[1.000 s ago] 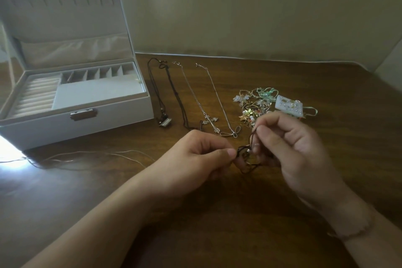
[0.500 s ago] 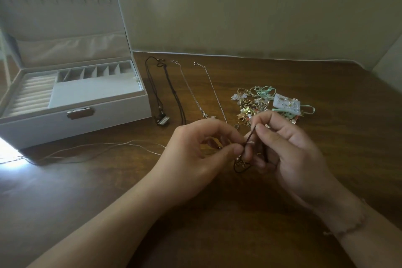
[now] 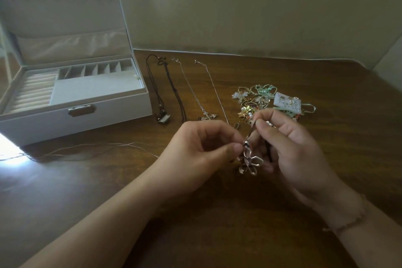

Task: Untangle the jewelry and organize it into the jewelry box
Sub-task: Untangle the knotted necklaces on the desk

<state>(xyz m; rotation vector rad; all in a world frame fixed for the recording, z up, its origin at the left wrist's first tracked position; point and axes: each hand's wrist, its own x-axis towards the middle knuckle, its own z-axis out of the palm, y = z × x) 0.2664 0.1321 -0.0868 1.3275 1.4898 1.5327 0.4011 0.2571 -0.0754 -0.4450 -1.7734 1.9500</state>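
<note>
Mid-untangle, nothing boxed yet. Left hand [image 3: 202, 148] pinching the top of a flower-shaped metal pendant [image 3: 250, 162], thumb and forefinger at the bail. Right hand [image 3: 289, 143] pinching the dark cord [image 3: 252, 129] running up from that pendant, other fingers curled beside it. Pendant held just above the wooden table [image 3: 217, 224], near centre.

Jewelry box [image 3: 76, 113] open at far left, compartments looking empty from this angle. Four necklaces laid out straight between box and hands: two dark cord necklaces [image 3: 161, 89], two fine silver chains [image 3: 202, 93], one with a cross. Tangled pile [image 3: 256, 102] of gold, green and pearl pieces far right, earring card [image 3: 287, 102] at its right edge. Thin pale chain [image 3: 97, 148] trailing along the table near the box front.

Risks from here:
- Pulling cord against pendant tightens any knot at the bail instead of loosening it. Cannot tell whether a knot sits there; fingers hide it.
- Pendant petals look like thin bent metal; hard pinch or twist likely to deform them.
- Right knuckles very near the tangled pile; sweep outward could drag pieces or re-snag the cord.
- Slack cord below the hands hidden; could catch the cross chain end just beyond the left fingers.
- Left forearm near the pale chain; sliding left could pull it off the near edge.
</note>
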